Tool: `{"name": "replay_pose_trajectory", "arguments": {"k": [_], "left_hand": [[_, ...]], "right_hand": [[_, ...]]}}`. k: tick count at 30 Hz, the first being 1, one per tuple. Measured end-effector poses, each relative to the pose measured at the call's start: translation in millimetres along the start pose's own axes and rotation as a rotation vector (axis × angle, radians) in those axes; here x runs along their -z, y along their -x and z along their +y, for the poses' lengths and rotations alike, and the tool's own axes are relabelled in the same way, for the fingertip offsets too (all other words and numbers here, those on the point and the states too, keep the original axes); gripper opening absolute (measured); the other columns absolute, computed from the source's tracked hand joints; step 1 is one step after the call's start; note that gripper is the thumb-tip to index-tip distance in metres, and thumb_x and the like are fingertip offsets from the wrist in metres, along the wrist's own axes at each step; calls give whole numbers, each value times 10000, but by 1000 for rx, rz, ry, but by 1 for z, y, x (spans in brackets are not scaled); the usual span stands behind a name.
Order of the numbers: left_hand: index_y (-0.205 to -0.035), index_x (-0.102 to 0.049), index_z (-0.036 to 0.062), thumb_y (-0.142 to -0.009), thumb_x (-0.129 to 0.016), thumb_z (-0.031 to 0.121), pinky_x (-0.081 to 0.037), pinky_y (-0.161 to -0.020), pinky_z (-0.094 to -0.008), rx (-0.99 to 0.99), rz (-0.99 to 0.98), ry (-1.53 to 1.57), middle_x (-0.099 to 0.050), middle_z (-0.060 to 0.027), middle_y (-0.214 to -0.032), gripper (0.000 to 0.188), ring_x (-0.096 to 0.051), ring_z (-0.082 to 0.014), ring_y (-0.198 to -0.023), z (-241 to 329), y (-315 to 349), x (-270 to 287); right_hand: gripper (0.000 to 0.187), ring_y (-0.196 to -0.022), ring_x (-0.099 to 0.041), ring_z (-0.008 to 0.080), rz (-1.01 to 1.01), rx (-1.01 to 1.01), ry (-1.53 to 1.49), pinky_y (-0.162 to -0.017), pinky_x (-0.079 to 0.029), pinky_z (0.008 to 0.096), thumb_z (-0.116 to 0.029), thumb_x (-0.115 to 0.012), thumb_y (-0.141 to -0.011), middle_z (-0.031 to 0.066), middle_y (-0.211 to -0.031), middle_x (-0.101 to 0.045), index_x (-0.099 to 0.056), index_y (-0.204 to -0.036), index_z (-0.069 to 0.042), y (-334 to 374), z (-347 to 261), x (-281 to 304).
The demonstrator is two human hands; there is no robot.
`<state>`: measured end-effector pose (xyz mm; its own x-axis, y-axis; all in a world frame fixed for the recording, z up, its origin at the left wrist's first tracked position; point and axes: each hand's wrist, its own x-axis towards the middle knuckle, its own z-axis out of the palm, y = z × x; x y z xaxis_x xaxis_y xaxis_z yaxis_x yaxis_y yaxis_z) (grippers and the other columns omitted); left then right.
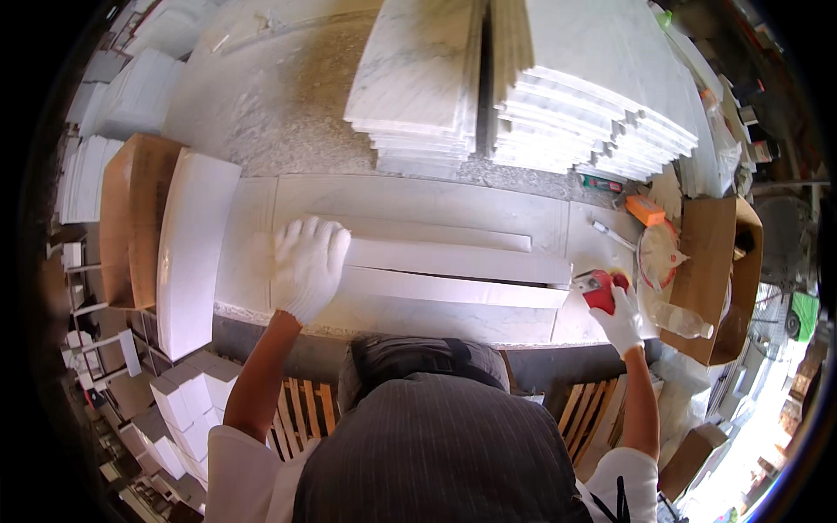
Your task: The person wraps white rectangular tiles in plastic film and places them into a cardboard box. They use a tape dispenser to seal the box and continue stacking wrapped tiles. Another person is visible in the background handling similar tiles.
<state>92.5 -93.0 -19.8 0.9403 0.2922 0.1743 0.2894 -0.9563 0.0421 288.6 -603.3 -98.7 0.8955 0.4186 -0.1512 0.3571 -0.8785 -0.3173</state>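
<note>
A long, narrow white cardboard box (453, 261) lies across the work surface in front of me, a dark gap showing between its flaps towards the right. Over its left end my left hand (310, 263), in a white glove, is closed with the fingers bent, hiding that end. My right hand (621, 322), gloved too, grips a red tape dispenser (599, 295) just off the box's right end. Beside that hand lies a clear plastic bottle (684, 321). A white-handled tool (612, 234) rests farther back.
Tall stacks of white marbled slabs (418, 70) stand behind the box. To the left are a brown carton (135, 222) and a white box (196, 253). At the right sit an orange box (645, 209) and an open brown carton (702, 261).
</note>
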Motion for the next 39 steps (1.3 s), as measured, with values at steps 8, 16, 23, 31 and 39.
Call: {"name": "replay_pose_trajectory", "arguments": {"k": [8, 16, 23, 31, 39], "left_hand": [[-841, -677, 104, -935, -566, 284, -416, -830, -414, -16, 5, -48, -648, -71, -848, 231, -597, -257, -861, -8, -1, 6], [-892, -672, 126, -953, -513, 286, -413, -893, -436, 10, 70, 45, -649, -55, -928, 233, -590, -265, -944, -9, 7, 2], [-964, -663, 107, -940, -561, 288, -421, -922, -432, 38, -10, 108, -650, -82, -969, 209, -588, -271, -1001, -13, 8, 3], [-1280, -549, 37, -963, -510, 160, -424, -983, -360, 355, 164, 1188, -595, -120, -1180, 343, -575, -213, -1097, -10, 33, 48], [-1069, -656, 19, -995, -531, 222, -449, -868, -259, 707, -633, 1596, -619, -20, -1018, 249, -563, -95, -960, -6, 11, 105]], "right_hand": [[939, -1089, -640, 261, -267, -44, -1377, -955, -518, 381, -433, -828, -792, 158, -1284, -603, -351, -1445, 43, 11, -88, 105], [826, -935, -673, 181, -816, 435, -972, -832, -548, 348, -290, -935, -665, 83, -1033, -687, -509, -1317, -14, -51, -280, 79], [675, -741, -662, 116, -945, 369, -768, -700, -569, 308, -139, -860, -714, 59, -926, -686, -553, -1305, -25, -70, -339, 46], [707, -823, -682, 148, -962, 377, -777, -712, -573, 325, -115, -922, -607, 79, -963, -700, -566, -1211, -24, -71, -353, 49], [600, -836, -653, 132, -842, 622, -625, -762, -542, 316, -141, -941, -604, 75, -919, -704, -614, -1090, -11, -73, -346, 44]]}}
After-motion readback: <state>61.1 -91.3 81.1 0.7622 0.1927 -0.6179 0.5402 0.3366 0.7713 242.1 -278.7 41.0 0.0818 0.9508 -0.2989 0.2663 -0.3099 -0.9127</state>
